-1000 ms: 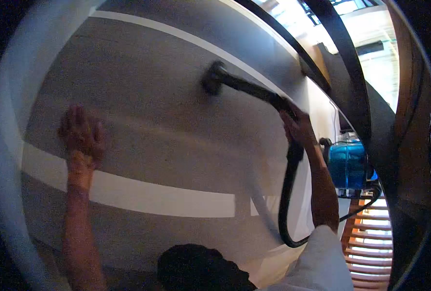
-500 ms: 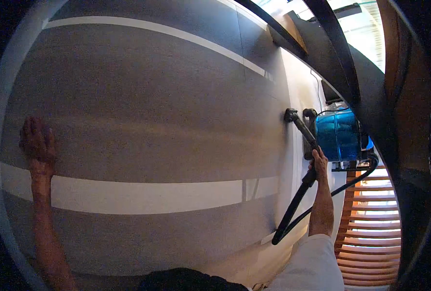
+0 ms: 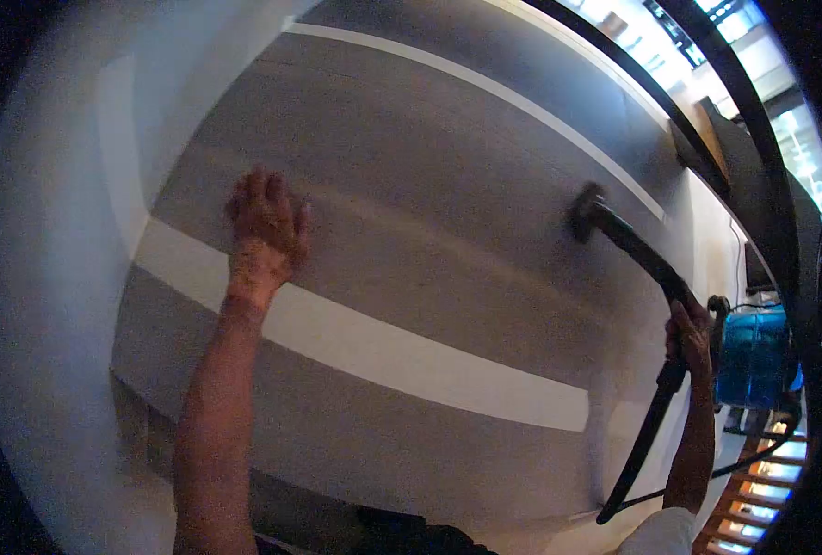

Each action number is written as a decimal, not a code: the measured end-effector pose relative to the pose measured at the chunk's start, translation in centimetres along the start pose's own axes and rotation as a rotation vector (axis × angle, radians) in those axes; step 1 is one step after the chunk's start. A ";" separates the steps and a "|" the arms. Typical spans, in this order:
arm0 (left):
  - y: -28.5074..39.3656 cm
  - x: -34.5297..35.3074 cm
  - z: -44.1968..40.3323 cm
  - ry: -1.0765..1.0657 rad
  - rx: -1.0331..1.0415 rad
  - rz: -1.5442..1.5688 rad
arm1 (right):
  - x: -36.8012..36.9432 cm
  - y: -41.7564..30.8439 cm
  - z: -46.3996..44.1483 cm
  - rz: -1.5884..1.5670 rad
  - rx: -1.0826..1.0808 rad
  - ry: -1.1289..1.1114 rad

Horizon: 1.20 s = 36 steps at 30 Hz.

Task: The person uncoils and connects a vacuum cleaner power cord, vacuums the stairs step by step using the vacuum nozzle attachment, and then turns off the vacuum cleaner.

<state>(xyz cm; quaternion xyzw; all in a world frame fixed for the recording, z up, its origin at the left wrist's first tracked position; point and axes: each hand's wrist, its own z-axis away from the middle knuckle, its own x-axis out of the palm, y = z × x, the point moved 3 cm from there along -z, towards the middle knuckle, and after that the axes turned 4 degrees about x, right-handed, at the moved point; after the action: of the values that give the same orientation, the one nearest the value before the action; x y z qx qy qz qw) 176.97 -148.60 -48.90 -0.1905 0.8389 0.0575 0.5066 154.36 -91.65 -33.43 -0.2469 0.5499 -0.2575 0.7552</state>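
Observation:
My right hand is wrapped round the black wand of a vacuum cleaner. The wand's dark brush head is at the right part of a large grey surface with white stripes; whether it touches is unclear. A black hose hangs from the wand's lower end and bends back to the right. My left hand is over the left part of the grey surface, back towards me, fingers stretched and holding nothing. I cannot tell if it presses on the surface.
A blue see-through tank stands at the right, with the hose passing below it. Wooden slats show at the lower right. Dark curved beams cross the upper right before bright windows. A pale wall borders the left.
The view has shifted and tilted. The brush head has moved off the pale edge at the right and over the grey surface. My left hand stays over the grey surface, fingers still extended.

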 end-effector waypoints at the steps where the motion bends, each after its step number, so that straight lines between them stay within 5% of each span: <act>1: 0.1 0.0 0.0 0.022 0.016 0.022 | 2.6 -2.6 -0.3 0.054 -0.060 -0.067; 8: -2.0 -1.8 1.9 0.187 0.007 0.097 | 20.3 -21.3 0.9 0.217 -0.473 -0.408; 11: -4.4 -3.9 4.5 0.100 -0.175 0.283 | 26.1 -25.7 0.6 0.229 -0.784 -0.471; 13: -7.0 -4.1 7.4 0.047 -0.343 0.293 | 28.8 -28.8 1.2 0.173 -0.796 -0.531; 19: -6.1 -6.0 7.2 -0.008 -0.217 0.156 | 34.7 -33.8 2.2 0.114 -0.774 -0.609; 20: -6.4 -6.2 7.5 -0.033 -0.232 0.134 | 34.4 -33.8 2.1 0.112 -0.946 -0.509; 22: -7.4 -4.7 8.2 0.043 -0.190 0.191 | 30.4 -30.9 2.5 0.161 -1.069 -0.381; 24: -7.7 -3.3 8.4 0.028 -0.180 0.034 | 25.0 -26.6 4.0 0.170 -0.733 -0.543; 26: -7.8 -3.5 8.5 -0.047 -0.229 0.040 | 19.2 -20.4 4.2 0.256 -0.712 -0.470; 28: -8.7 -2.0 9.6 0.122 -0.116 0.000 | 12.1 -12.2 5.9 0.340 -0.648 -0.263; 31: -6.9 -3.4 8.7 -0.079 -0.223 -0.108 | 2.3 -3.6 12.2 0.273 -0.238 -0.237; 36: 12.8 -7.8 6.9 0.073 0.149 0.326 | -7.2 8.7 18.4 0.184 -0.020 -0.029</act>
<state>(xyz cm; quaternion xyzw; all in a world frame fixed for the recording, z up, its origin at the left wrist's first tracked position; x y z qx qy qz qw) 181.07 -132.84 -46.62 -0.0162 0.8785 0.0697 0.4724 171.15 -78.78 -29.00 -0.2067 0.5619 -0.1780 0.7810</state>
